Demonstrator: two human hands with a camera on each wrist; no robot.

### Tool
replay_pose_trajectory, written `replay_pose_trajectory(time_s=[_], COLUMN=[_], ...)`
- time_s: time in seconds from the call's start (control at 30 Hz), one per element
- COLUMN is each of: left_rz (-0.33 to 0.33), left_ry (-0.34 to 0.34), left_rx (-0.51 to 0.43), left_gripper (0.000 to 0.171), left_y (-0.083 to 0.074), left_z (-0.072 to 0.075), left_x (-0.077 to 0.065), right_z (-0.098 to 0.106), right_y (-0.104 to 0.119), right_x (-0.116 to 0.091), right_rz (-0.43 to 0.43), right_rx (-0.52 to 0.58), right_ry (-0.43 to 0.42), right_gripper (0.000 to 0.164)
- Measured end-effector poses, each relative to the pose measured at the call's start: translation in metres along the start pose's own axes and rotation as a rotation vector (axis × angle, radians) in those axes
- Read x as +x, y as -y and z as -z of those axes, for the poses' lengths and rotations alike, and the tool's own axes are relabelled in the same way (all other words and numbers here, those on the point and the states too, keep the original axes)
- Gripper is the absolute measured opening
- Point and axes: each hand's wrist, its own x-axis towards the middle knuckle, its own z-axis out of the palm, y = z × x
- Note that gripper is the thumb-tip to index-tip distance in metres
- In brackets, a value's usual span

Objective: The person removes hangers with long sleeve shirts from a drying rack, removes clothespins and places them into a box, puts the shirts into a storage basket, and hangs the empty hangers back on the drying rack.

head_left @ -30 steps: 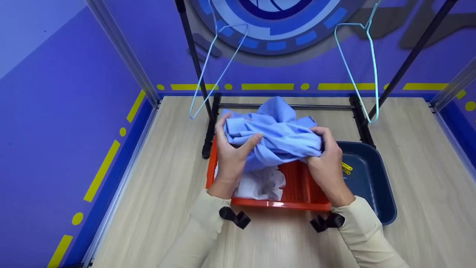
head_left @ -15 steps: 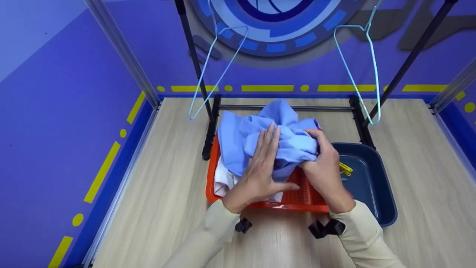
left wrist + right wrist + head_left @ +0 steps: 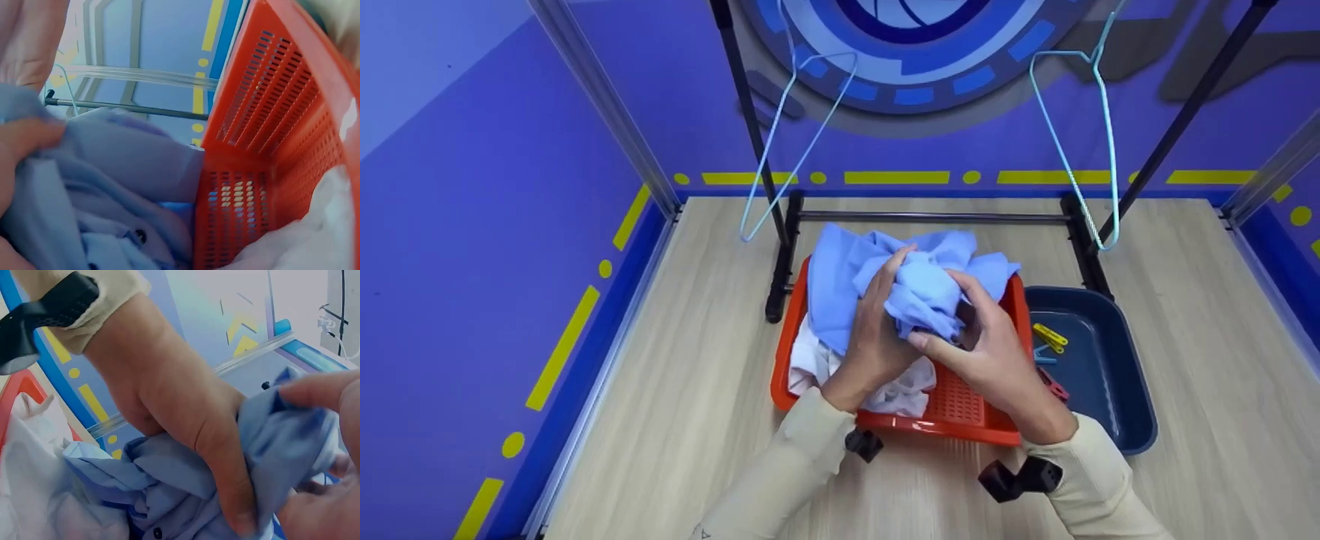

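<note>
A light blue shirt (image 3: 926,292) with dark buttons lies bunched over the back of the red basket (image 3: 911,426). My left hand (image 3: 877,337) holds the bunched part from the left, its fingers along the cloth and its thumb hidden in the head view. From the right, my right hand (image 3: 997,352) grips the same bunch, thumb in front and index finger on top. In the right wrist view, cloth of the shirt (image 3: 287,450) is caught between both hands. White cloth (image 3: 904,386) lies in the basket beneath the shirt.
A dark blue tray (image 3: 1110,375) stands right of the basket, with yellow (image 3: 1050,337), light blue and red clothes pegs. Two pale blue wire hangers (image 3: 802,142) hang at left and right. Behind the basket stands a black rack (image 3: 930,218).
The shirt has come down onto the basket. My left hand left its left edge, lay flat on it, then turned to hold its middle. My right hand shifted left and now pinches the bunch.
</note>
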Motion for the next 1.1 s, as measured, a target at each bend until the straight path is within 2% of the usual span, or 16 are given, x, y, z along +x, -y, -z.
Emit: replay_pose_trajectory(time_s=[0.13, 0.33, 0.47, 0.57, 0.67, 0.83, 0.97, 1.1], left_rz=[0.021, 0.055, 0.033, 0.001, -0.04, -0.078, -0.072, -0.071], left_ry=[-0.062, -0.093, -0.137, -0.161, -0.19, -0.215, -0.208, -0.211], left_rx=[-0.024, -0.071, -0.1, -0.104, -0.114, -0.112, -0.123, -0.15], left_gripper=[0.069, 0.054, 0.05, 0.047, 0.047, 0.046, 0.045, 0.044], left_y=[0.004, 0.006, 0.006, 0.006, 0.007, 0.007, 0.006, 0.006], left_z=[-0.001, 0.001, 0.003, 0.004, 0.005, 0.007, 0.008, 0.009], left_x=[-0.001, 0.003, 0.007, 0.01, 0.012, 0.012, 0.013, 0.013], right_z=[0.006, 0.031, 0.049, 0.058, 0.062, 0.057, 0.048, 0.04], right_y=[-0.006, -0.029, -0.053, -0.074, -0.094, -0.119, -0.129, -0.134], right_x=[-0.004, -0.014, -0.025, -0.033, -0.038, -0.042, -0.044, -0.045], right_rz=[0.014, 0.021, -0.098, -0.203, -0.272, -0.347, -0.44, -0.511], right_rx=[0.047, 0.03, -0.052, -0.114, -0.152, -0.171, -0.148, -0.146], right_ry=[0.03, -0.04, -0.104, -0.134, -0.157, -0.194, -0.186, -0.188], right_gripper=[0.066, 0.047, 0.043, 0.047, 0.051, 0.062, 0.077, 0.082])
